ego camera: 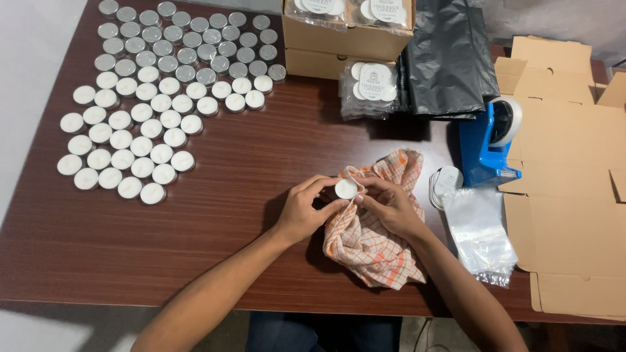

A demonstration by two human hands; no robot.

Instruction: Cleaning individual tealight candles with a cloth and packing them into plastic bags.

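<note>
Both forearms are reaching in from the near edge of the brown table (215,261). One white tealight (345,189) is sitting pinched between the left hand (306,208) and the right hand (388,205), both grasping it over one orange-checked cloth (372,244). Far left, dozens of tealights (150,91) are lying in rows, too many to count surely. One blue tape dispenser (486,146) is standing right of the cloth, beside one black bag (447,58), clear plastic sleeves (479,231), flat cardboard sheets (567,195) and two brown boxes (345,39) with round white labels.
</note>
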